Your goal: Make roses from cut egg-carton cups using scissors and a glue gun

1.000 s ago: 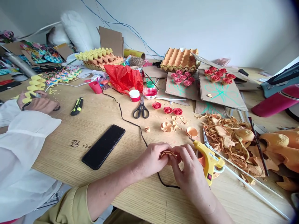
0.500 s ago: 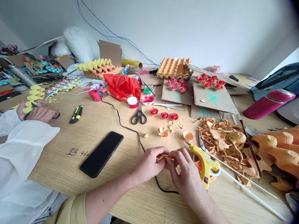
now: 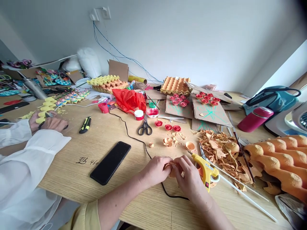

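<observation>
The left hand (image 3: 157, 171) and right hand (image 3: 190, 179) meet low over the tabletop (image 3: 72, 179), thumbs and fingers closed around a thin, curved pulp piece (image 3: 171, 166); the fingers hide much of it, so how complete it is cannot be told. Work stands at several stages. Furthest along are the red flowers: clusters on cardboard, one on the left sheet (image 3: 178, 111) and one on the right sheet (image 3: 211, 116), plus a row of three red blooms (image 3: 168, 127) on bare wood, their petals coiled in tight spirals. These look formed and coloured. Nearer the hands, an open petalled cup (image 3: 167, 142), a small rolled bud (image 3: 151, 145) and a plain round cup (image 3: 190, 146) remain pale orange, without red; judging by the blooms, the held piece also lacks colour and perhaps inner layers. The pulp seems stiff and fibrous, with a dry, matte surface. Torn, curling offcuts (image 3: 216, 145) make a ragged heap beside a large orange egg tray (image 3: 275, 159), whose rounded humps have rough, paler tips. A smooth yellow glue gun (image 3: 202, 166) lies just beside the right hand, and black-handled scissors (image 3: 145, 127) rest in front of a small bowl (image 3: 152, 112) coated with glossy red.
</observation>
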The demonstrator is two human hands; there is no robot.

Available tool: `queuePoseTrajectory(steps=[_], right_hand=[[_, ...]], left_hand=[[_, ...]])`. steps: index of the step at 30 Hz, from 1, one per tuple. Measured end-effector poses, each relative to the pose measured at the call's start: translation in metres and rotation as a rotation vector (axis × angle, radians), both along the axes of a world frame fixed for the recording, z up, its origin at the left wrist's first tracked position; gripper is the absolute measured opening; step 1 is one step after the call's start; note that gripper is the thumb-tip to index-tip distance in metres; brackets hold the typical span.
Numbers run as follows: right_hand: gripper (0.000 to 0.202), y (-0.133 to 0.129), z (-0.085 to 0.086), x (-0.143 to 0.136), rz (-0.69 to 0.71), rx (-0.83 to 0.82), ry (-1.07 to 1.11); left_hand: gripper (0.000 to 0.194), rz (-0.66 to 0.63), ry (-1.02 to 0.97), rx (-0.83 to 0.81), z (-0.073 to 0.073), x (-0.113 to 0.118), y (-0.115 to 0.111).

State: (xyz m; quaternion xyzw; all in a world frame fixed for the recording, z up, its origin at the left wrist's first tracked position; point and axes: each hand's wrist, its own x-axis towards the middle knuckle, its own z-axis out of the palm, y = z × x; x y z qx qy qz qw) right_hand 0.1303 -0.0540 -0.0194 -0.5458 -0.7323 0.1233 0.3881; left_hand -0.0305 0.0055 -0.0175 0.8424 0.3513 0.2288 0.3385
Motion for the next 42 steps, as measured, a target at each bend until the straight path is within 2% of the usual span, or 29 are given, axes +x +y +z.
queuePoseTrajectory(steps=[4,9,13,17,20,22,24,28,36,42], right_hand=[[0.021,0.005,0.0,0.001,-0.026,-0.005,-0.023],[0.022,0.006,0.002,0.0,-0.044,0.004,-0.064],[0.02,0.0,0.007,0.008,-0.125,0.025,-0.076],[0.024,-0.023,0.013,0.033,-0.284,0.045,-0.065],[0.026,-0.048,0.015,0.056,-0.478,0.042,-0.037],[0.029,-0.061,0.013,0.068,-0.623,-0.029,0.017],[0.032,-0.067,0.008,0.074,-0.698,-0.15,0.065],[0.039,-0.062,-0.002,0.069,-0.698,-0.317,0.084],[0.05,-0.047,-0.013,0.052,-0.826,-0.386,0.125],[0.057,-0.046,-0.013,0.051,-0.899,-0.373,0.243]], left_hand=[[0.014,0.096,-0.001,0.116,-0.004,0.001,0.003],[0.011,0.119,0.018,0.141,-0.01,0.002,0.007],[0.011,0.133,0.033,0.155,-0.015,0.001,0.009],[0.011,0.139,0.032,0.164,-0.016,0.0,0.012],[0.014,0.141,0.006,0.169,-0.015,0.0,0.013],[0.016,0.141,-0.015,0.177,-0.014,0.0,0.014],[0.017,0.149,-0.04,0.192,-0.014,-0.001,0.016],[0.018,0.218,-0.097,0.239,-0.009,-0.007,0.024],[0.019,0.413,-0.182,0.285,0.003,-0.022,0.046],[0.017,0.386,-0.237,0.278,-0.001,-0.022,0.05]])
